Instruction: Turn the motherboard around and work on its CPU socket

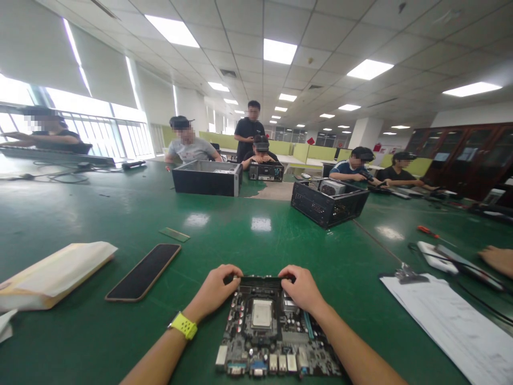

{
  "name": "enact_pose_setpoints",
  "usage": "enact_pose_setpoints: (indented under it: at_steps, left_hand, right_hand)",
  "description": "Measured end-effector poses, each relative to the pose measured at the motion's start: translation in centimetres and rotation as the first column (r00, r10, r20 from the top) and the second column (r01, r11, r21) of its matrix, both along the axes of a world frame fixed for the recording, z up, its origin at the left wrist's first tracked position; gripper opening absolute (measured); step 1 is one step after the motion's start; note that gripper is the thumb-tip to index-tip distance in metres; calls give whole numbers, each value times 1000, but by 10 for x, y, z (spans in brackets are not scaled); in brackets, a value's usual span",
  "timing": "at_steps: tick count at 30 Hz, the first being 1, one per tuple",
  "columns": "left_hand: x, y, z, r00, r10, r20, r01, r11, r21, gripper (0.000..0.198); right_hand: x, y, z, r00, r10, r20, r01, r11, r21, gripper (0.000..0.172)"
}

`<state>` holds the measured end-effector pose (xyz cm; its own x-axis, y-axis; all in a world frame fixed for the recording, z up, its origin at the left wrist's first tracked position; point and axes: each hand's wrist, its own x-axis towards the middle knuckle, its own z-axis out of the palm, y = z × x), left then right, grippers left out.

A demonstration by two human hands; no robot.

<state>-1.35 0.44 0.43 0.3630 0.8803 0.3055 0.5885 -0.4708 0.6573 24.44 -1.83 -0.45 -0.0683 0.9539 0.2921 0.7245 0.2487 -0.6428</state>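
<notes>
A motherboard (261, 338) lies on the green table in front of me, its port side facing me. A silver processor (262, 314) sits in its socket. My left hand (218, 291) is closed at the board's far left corner, thumb and forefinger pinched there. At the far right corner, my right hand (301, 289) is closed in the same way, its fingers curled. Between the two hands runs a dark strip of long slots (260, 283) along the far edge; whether a module sits in them I cannot tell. A yellow-green watch band circles my left wrist.
Left of the board are a phone (144, 272), a thin green memory stick (175, 234) and a paper-covered package (56, 272). A clipboard (436, 321), screwdriver (428, 231) and another person's hand (497, 260) are at right. Computer cases (328, 203) and several people are beyond.
</notes>
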Motion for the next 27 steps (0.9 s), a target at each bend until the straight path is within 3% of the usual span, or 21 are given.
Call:
enact_pose_setpoints:
  at_steps: [27]
  left_hand:
    - [0,-4,5,1000,-8,0,8,1000,2,13]
  right_hand:
    - [1,-2,4,998,57,4,-57,998,22,22]
